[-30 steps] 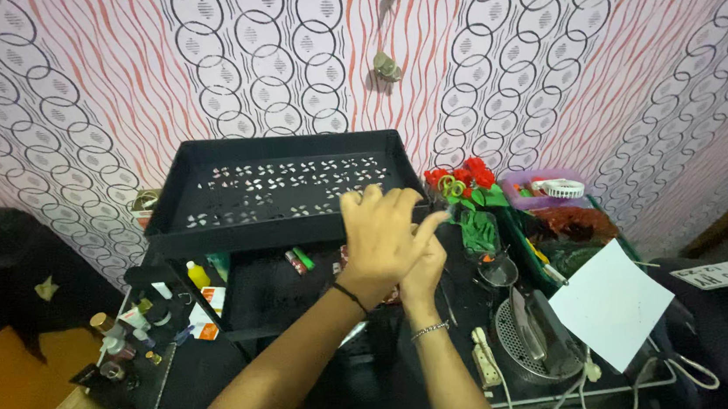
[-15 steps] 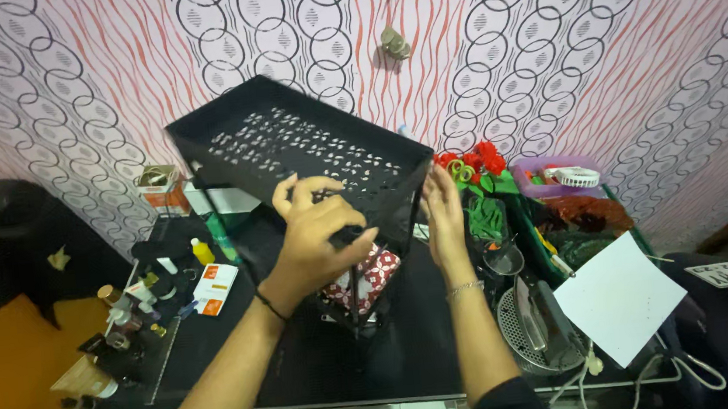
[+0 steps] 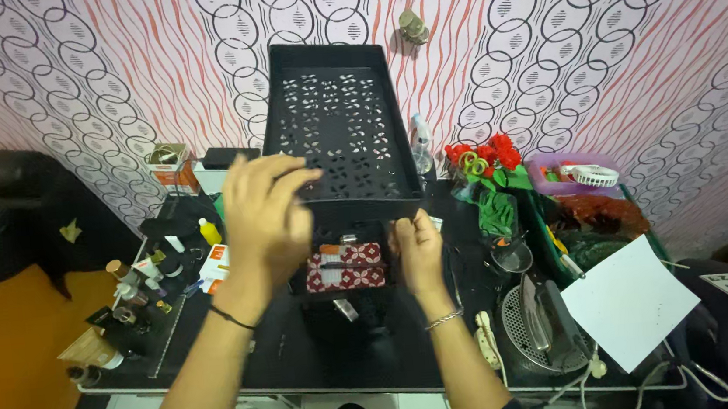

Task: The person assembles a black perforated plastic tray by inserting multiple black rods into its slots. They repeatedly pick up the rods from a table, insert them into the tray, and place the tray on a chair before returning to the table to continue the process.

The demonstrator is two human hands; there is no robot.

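The black perforated rack (image 3: 335, 128) stands on the dark surface (image 3: 246, 364), short end toward me. My left hand (image 3: 264, 218) spreads loose over its front edge; my right hand (image 3: 419, 248) pinches its lower corner (red patterned box (image 3: 345, 267) beneath), so it isn't released.

Black perforated rack (image 3: 336, 132) — top tray narrow end toward camera, standing on dark table (image 3: 220, 366).
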